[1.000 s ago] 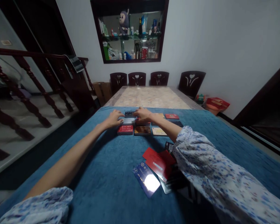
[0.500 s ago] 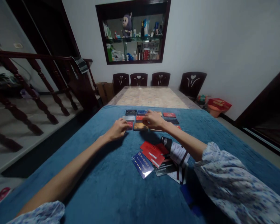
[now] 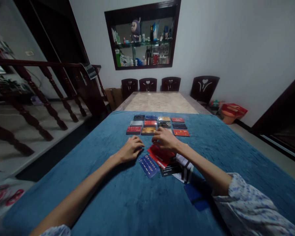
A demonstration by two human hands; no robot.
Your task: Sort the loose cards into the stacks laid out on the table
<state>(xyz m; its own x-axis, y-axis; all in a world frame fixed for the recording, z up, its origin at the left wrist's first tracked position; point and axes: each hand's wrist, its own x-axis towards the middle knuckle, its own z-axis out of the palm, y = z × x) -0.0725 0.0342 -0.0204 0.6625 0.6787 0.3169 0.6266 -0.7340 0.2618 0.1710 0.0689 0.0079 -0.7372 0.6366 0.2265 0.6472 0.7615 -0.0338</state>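
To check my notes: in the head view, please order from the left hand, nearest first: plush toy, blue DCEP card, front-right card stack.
1. Blue DCEP card, right.
2. Front-right card stack, ahead.
3. Plush toy, wall cabinet.

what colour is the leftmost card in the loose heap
Blue with pale lettering; the card shows best in the head view.

A blue cloth (image 3: 108, 196) covers the near part of a pale worktop (image 3: 159, 102). Three rows of cards (image 3: 150, 124) lie on it, with an overlapping card pile (image 3: 170, 170) nearer the camera.
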